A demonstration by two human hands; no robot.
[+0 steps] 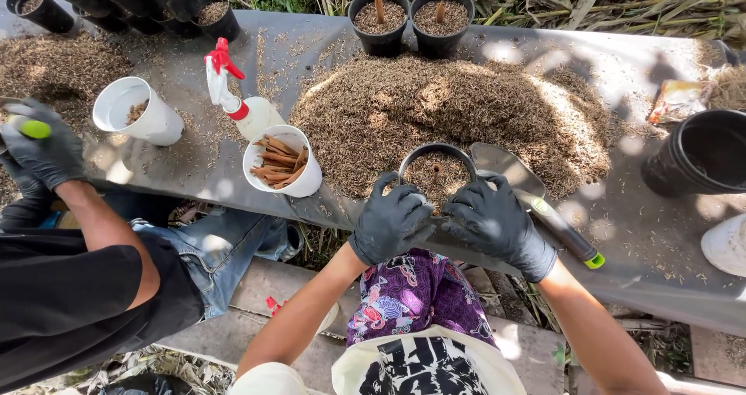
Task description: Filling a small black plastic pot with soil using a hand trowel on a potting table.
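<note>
Both my hands wear black gloves and clasp a small black pot (435,155) filled with brown husk, a short stick cutting standing in its middle. My left hand (391,218) wraps the pot's left side and my right hand (495,222) wraps its right side. The pot sits at the near edge of a big husk heap (466,107) on a grey sheet (645,232). A metal trowel (536,197) with a dark handle and green tip lies just right of the pot, under my right wrist.
Two filled pots with cuttings (410,18) stand behind the heap. A white cup of brown cuttings (281,162), a red-topped spray bottle (237,99) and another white cup (136,113) stand left. A co-worker's gloved hand (39,150) is far left. An empty black pot (703,152) sits right.
</note>
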